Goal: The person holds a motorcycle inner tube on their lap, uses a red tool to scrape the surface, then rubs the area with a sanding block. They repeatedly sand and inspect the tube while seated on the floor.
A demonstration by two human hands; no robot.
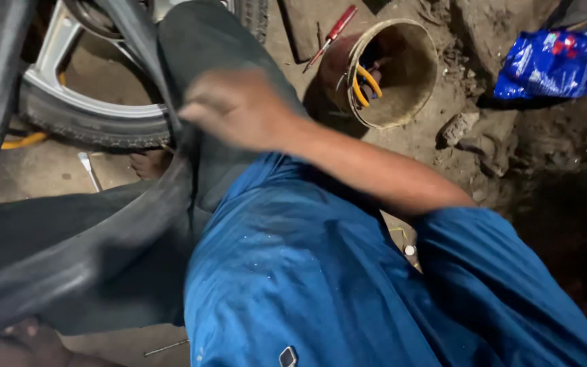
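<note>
A black rubber inner tube (103,251) stretches across my lap, from the bottom left up to the wheel. My right hand (236,107), blurred by motion, grips the tube's upper part near my knee. My left hand (18,343) is only partly in view at the bottom-left corner, closed on the tube's lower end. I wear blue trousers (321,278), and the tube lies against my left leg.
A wheel with a silver alloy rim (69,88) and tyre lies at top left on the dirt floor. A round bucket (402,68) holds yellow-handled pliers (365,85). A red screwdriver (334,32) lies beside it. A blue plastic bag (555,61) sits top right. A bare foot (147,163) shows under the wheel.
</note>
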